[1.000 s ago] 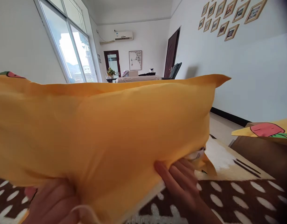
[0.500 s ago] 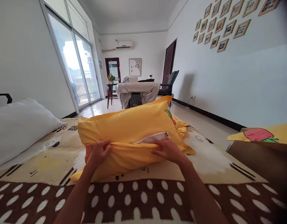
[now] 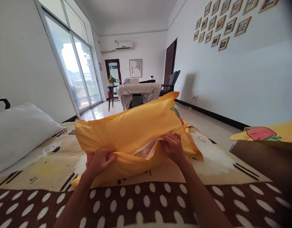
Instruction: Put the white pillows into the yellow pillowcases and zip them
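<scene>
A yellow pillowcase (image 3: 129, 129) with a radish print lies in front of me on a patterned blanket (image 3: 51, 167). Through a gap in its near side shows the white pillow (image 3: 146, 151) inside. My left hand (image 3: 102, 161) grips the cloth at the left end of this opening, fingers curled over the edge. At the right end, my right hand (image 3: 173, 147) pinches the opening's edge and holds it raised, so the gap stands wider there. The fingertips of both hands are partly hidden by cloth.
A plain white pillow (image 3: 24, 133) rests at the left. To the right, yellow radish-printed cloth (image 3: 266, 134) lies over a brown surface. Beyond the blanket stand a covered table (image 3: 141, 88) and a black chair (image 3: 170, 84).
My right hand has moved up and lifted the opening's edge, and more of the white inside shows. The pillowcase's right end has tilted up a little. My left hand stays nearly in place.
</scene>
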Demonstrator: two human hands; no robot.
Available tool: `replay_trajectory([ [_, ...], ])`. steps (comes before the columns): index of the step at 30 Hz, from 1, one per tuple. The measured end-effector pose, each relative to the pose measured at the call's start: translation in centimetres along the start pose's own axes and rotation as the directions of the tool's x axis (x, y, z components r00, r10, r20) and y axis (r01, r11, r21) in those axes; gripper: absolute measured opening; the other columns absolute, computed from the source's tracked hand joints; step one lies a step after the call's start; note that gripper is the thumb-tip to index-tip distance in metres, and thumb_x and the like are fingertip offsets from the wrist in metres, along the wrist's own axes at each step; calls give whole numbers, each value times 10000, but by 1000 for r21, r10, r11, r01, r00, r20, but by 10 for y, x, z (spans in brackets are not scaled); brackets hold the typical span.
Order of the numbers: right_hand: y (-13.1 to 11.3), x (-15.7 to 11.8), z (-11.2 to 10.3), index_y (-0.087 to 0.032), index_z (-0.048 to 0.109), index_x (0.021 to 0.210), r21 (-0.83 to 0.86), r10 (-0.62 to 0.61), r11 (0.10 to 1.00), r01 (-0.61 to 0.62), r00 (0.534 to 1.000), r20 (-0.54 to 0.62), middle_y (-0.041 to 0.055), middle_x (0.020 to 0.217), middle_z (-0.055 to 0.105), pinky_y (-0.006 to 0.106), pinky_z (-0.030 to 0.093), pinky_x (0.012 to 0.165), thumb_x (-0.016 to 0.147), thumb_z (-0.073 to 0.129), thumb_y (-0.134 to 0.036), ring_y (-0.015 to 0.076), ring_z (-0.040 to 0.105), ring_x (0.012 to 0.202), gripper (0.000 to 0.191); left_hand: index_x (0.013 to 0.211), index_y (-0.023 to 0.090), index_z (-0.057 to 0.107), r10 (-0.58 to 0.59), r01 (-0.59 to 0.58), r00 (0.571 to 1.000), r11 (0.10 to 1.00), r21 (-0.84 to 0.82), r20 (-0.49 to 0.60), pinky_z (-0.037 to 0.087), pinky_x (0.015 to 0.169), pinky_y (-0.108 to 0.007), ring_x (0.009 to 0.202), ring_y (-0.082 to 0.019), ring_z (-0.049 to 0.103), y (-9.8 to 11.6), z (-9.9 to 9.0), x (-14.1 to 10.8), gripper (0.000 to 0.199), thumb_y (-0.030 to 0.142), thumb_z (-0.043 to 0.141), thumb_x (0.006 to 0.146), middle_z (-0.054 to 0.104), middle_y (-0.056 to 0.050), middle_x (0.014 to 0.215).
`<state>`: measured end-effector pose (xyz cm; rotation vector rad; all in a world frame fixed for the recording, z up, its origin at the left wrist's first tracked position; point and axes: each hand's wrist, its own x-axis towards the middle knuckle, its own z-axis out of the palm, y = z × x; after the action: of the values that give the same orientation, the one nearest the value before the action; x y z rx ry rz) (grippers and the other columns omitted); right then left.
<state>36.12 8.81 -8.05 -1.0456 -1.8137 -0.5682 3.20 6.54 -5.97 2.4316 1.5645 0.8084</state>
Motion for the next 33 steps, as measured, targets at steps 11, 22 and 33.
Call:
replay_trajectory([
  [11,-36,11,-10,-200,594,750,-8,-105,994,105,980,-171,64,1051,629,367,295,848,860,483,-135,209,541,1020,169,558,175,326,17,-9,953,999,-31,302,239,608,-274,619,-140,413,15,-11,-8,377,454,429,790,400,8,583],
  [22,-31,-4,10,-193,500,765,-24,-173,985,173,941,-291,8,753,654,328,332,824,858,496,-80,140,597,799,146,587,164,456,34,165,786,951,-263,618,257,556,-229,625,-118,360,-5,-39,-15,369,498,610,610,373,26,638],
  [33,-29,-22,11,-245,626,822,-214,-247,958,190,927,-281,17,893,712,349,333,851,865,484,-135,179,638,926,184,485,167,357,71,122,758,961,-248,648,164,450,-226,476,-74,253,12,-24,-42,324,262,631,627,282,56,478],
])
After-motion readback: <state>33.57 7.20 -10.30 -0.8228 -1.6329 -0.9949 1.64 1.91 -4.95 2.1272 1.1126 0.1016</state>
